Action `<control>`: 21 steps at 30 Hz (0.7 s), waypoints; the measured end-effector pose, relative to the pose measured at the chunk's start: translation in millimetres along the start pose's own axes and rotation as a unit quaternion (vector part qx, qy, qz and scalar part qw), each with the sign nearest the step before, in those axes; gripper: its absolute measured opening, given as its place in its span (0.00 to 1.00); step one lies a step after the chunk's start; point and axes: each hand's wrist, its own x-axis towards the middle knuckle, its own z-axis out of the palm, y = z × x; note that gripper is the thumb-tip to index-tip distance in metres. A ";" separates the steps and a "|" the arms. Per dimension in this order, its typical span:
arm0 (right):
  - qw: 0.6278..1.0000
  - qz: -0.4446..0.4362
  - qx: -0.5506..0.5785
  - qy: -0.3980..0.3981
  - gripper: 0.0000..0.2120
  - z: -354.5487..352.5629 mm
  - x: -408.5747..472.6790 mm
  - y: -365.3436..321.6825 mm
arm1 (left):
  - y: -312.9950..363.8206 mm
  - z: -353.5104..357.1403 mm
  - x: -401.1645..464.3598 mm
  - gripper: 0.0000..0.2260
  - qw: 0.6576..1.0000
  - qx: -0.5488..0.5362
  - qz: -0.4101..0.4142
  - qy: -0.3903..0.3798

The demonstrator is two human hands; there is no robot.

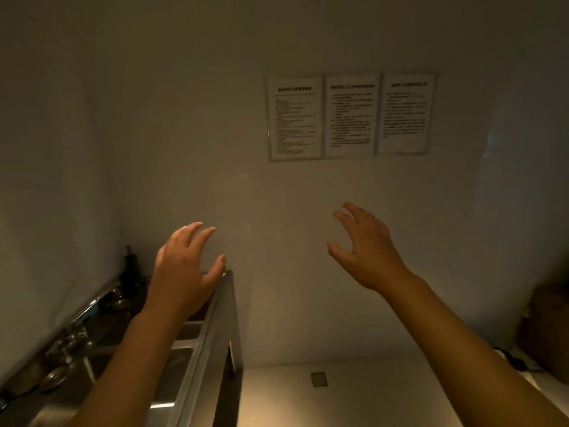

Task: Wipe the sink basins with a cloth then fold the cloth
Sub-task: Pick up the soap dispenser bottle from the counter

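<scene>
I see a pale wall (215,134) with three printed notices (351,117). The steel sink (197,359) sits lower left, its basins mostly hidden. My left hand (184,272) and right hand (366,251) hover with fingers spread, holding nothing. I see no cloth.
</scene>
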 end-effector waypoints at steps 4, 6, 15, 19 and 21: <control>1.000 0.025 -0.009 0.003 0.31 15.4 24.0 3.7 | -23.5 24.6 38.6 0.26 1.000 -0.017 0.001 -0.004; 0.999 0.036 -0.016 -0.002 0.31 24.5 33.5 7.5 | -33.1 38.2 54.9 0.26 1.000 -0.029 0.003 -0.012; 0.996 0.083 -0.034 0.000 0.31 56.1 65.8 39.2 | -48.8 100.0 114.5 0.25 0.996 -0.070 0.014 -0.048; 0.995 0.091 -0.033 0.003 0.31 69.9 80.9 63.5 | -47.6 131.2 136.7 0.24 0.994 -0.088 0.024 -0.056; 0.995 0.093 -0.031 0.003 0.32 78.1 91.2 77.4 | -47.3 147.7 147.8 0.24 0.994 -0.088 0.022 -0.058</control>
